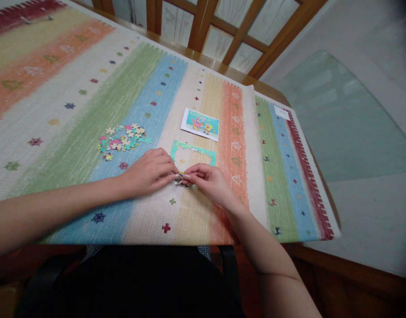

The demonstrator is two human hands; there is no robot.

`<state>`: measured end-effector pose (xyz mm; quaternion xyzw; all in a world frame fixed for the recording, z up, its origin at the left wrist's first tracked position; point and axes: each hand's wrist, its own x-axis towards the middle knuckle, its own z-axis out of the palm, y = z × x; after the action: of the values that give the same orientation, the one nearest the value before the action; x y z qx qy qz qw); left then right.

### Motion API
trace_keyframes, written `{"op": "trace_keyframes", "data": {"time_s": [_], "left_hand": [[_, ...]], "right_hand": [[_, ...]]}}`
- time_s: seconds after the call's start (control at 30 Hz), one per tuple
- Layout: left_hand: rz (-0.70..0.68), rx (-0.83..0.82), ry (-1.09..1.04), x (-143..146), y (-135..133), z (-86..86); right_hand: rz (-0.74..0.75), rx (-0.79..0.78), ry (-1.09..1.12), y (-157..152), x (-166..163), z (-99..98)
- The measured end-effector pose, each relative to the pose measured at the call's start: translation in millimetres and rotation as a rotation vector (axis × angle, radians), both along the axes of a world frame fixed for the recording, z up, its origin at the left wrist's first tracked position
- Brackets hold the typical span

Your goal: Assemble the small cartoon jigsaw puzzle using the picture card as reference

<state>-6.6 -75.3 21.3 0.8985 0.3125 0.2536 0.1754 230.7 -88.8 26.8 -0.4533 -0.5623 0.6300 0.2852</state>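
My left hand (pixel 152 171) and my right hand (pixel 212 180) meet just below a partly assembled puzzle border (pixel 212 155). Between their fingertips are small puzzle pieces (pixel 181 177), partly hidden by the fingers; both hands are closed on them. The border is turquoise, with the tablecloth showing through its middle, and its lower side is covered by my hands. Behind it lies a white-edged picture card (pixel 200 124) with a pink and a yellow cartoon figure. A heap of loose jigsaw pieces (pixel 123 140) in turquoise, pink and cream sits left of the border.
A striped tablecloth (pixel 90 128) covers the table, whose wooden edge (pixel 236 74) shows at the back. A small white label (pixel 281 112) lies near the right end. Wooden-framed glass doors (pixel 219 26) stand behind, and a pale wall (pixel 365 212) is at the right.
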Motion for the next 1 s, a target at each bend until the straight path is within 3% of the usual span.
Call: {"op": "trace_keyframes", "data": {"time_s": [0.2,0.43,0.6,0.73,0.8,0.9,1.0], "left_hand": [[-0.006,-0.155,-0.091,1.6,-0.7,2.5],[-0.023,-0.223,-0.135,2.7,-1.2,6.5],[-0.021,-0.206,-0.117,1.1,1.4,7.5],[-0.011,-0.184,-0.080,-0.6,1.7,5.0],[-0.013,-0.156,-0.060,-0.9,1.3,2.8],[-0.019,-0.108,-0.033,-1.1,2.2,-0.8],[-0.027,-0.067,-0.019,-1.6,5.7,-4.4]], "right_hand": [[0.042,-0.078,0.068,-5.3,-3.8,3.2],[0.052,-0.094,0.040,-10.5,-5.9,4.4],[0.077,0.039,-0.038,-7.5,2.8,9.8],[-0.097,0.251,-0.215,3.7,34.0,27.1],[-0.159,0.347,-0.412,8.2,57.3,35.7],[-0.095,0.386,-0.734,7.4,91.8,40.7],[-0.011,0.314,-0.850,-2.0,114.0,34.4]]}}
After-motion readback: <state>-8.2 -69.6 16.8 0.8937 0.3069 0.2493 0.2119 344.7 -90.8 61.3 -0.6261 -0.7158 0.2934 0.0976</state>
